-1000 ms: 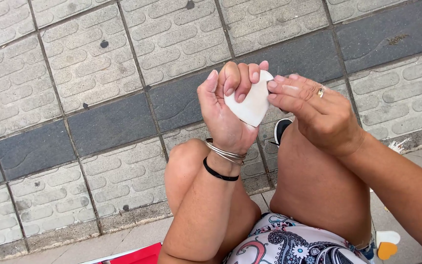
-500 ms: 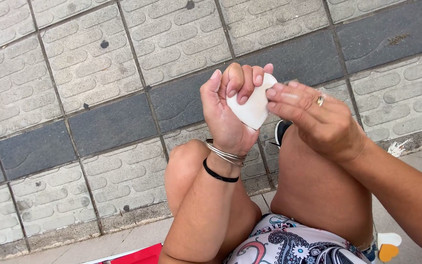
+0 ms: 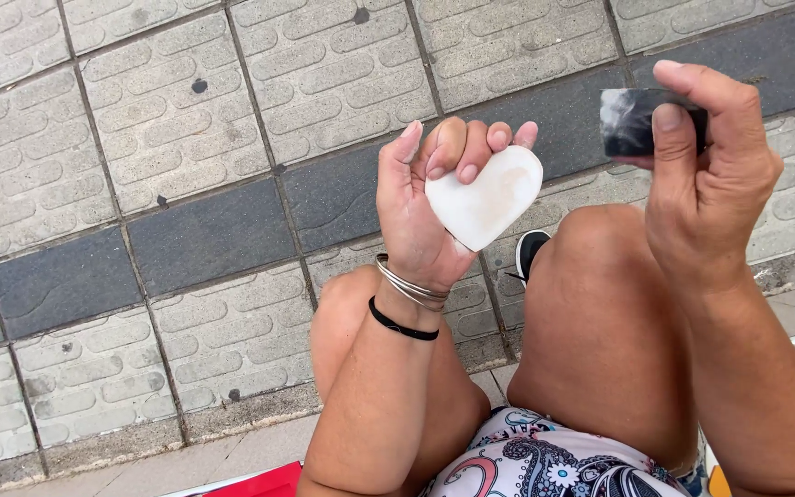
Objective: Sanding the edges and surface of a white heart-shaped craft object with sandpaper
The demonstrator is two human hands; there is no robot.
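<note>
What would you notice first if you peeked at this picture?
A smooth white heart-shaped stone sits in the middle, held up in the left hand. At upper right, the right hand pinches a small dark dusty block, apart from the heart. Below them lies pale and grey patterned paving.

Person, seated, seen from a head-worn camera: both arms bare, no sleeves in view.

Left hand [image 3: 430, 207]: wrist carries a stack of thin silver bangles [image 3: 409, 287] and, just below them toward the forearm, one narrow black band [image 3: 400, 326].

Right hand [image 3: 710, 179]: no wristwear in view.

Legs: both knees bare. Shorts [image 3: 554, 460] (only the upper edge shows) in a white paisley print with black, pink and blue.

Footwear: one black shoe with white sole [image 3: 530, 253], partly hidden between the knees.
</note>
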